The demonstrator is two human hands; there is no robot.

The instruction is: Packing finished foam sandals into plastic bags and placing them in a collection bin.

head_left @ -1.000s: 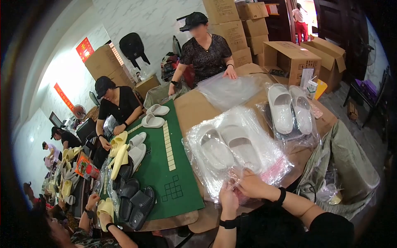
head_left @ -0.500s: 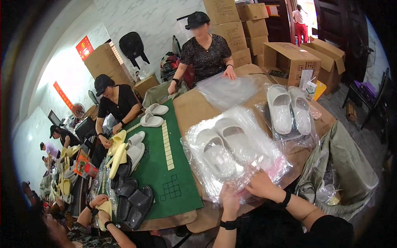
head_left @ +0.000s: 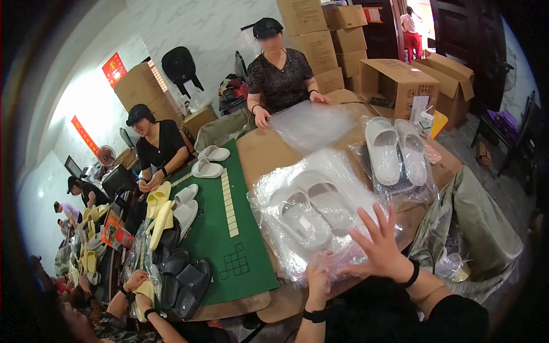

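A pair of white slide slippers (head_left: 306, 223) lies inside a clear plastic bag (head_left: 264, 228) on the table before me. At the bag's near edge my left hand (head_left: 318, 275) is closed on the clear film. My right hand (head_left: 382, 247) is raised over the bag's near right corner, open with its fingers spread and nothing in them. More clear plastic lies beneath the slippers; how many layers I cannot tell. Farther right, another pair of white slippers (head_left: 384, 154) rests on clear plastic.
A green mat (head_left: 243, 251) on the left carries white, yellow and black slippers (head_left: 193, 286). Across the table a co-worker touches clear plastic sheets (head_left: 311, 126); others work at the left. An open carton (head_left: 400, 86) stands far right, a large sack (head_left: 477, 228) near right.
My right hand has let go of the bag's near edge, lifted and spread its fingers. The left stays at the edge. Across the table, the co-worker's hands have moved on the plastic sheets.
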